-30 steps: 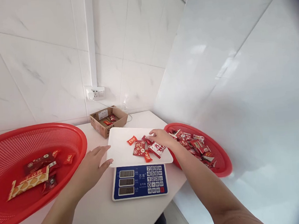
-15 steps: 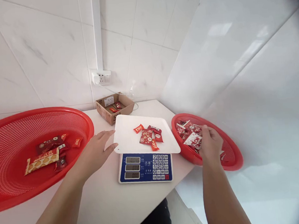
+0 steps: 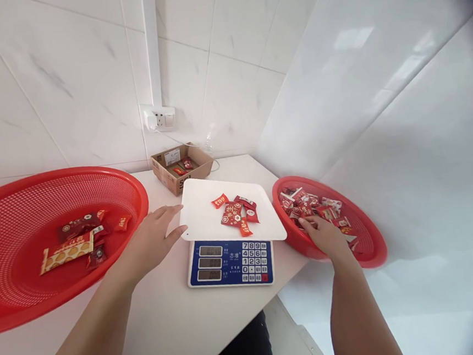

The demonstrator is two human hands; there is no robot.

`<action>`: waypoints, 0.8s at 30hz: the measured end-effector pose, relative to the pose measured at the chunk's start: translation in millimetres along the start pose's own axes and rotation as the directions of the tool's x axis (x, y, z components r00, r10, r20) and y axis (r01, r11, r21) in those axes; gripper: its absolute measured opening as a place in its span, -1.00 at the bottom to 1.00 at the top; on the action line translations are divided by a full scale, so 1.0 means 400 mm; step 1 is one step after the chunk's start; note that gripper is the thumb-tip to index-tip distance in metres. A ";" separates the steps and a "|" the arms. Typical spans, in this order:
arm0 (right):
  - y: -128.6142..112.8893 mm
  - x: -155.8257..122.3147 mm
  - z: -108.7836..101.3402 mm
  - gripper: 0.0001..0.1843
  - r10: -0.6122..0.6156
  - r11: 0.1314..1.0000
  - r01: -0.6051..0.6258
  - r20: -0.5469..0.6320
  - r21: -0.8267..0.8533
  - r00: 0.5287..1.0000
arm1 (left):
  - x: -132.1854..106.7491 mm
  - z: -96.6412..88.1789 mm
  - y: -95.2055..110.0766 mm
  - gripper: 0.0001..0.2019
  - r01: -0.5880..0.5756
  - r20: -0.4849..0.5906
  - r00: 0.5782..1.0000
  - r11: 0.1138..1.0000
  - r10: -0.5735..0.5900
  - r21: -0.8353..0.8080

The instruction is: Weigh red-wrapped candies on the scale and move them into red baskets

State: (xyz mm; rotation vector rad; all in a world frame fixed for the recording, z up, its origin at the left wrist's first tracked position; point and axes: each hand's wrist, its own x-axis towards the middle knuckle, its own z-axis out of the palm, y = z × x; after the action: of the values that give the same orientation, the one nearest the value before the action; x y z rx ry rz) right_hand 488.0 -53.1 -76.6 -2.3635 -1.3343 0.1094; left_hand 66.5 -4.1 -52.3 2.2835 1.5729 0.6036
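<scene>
A digital scale with a white weighing tray stands on the white table. Several red snack packets lie on the tray. My left hand rests open on the table, fingertips at the tray's left edge. My right hand reaches into the small red basket on the right, which holds several red and white packets. Its fingers lie low among the packets; whether they hold one is hidden.
A big red mesh basket on the left holds a few dark and orange packets. A small cardboard box with packets stands at the back below a wall socket. White tiled walls close in behind and right.
My right hand carried a white and red packet from the scale tray to the right basket and let it go there. The left hand stayed put.
</scene>
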 end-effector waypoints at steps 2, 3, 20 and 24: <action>0.008 0.000 -0.009 -0.58 -0.056 0.995 0.047 0.095 0.085 0.994 | 0.001 0.000 0.001 -0.49 -0.004 0.000 1.000 1.000 0.004 0.003; 0.014 0.000 -0.017 -0.57 -0.070 0.989 0.050 0.145 0.136 0.987 | 0.002 0.000 0.001 -0.49 -0.006 0.000 1.000 1.000 0.006 0.005; -0.127 -0.065 -0.052 -0.67 -0.120 0.879 0.205 -0.217 0.431 0.969 | 0.002 0.000 0.009 -0.47 -0.017 0.000 1.000 1.000 0.017 0.010; -0.165 -0.064 0.006 -0.63 -0.173 0.855 0.212 -0.125 0.472 0.977 | -0.001 -0.003 0.010 -0.47 -0.016 0.001 1.000 1.000 0.016 -0.009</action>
State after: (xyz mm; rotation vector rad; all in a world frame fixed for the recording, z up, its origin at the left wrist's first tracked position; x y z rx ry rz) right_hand 420.8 -44.1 -56.1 -1.7883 -1.3158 0.2569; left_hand 68.9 -5.7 -49.5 2.2912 1.5498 0.6124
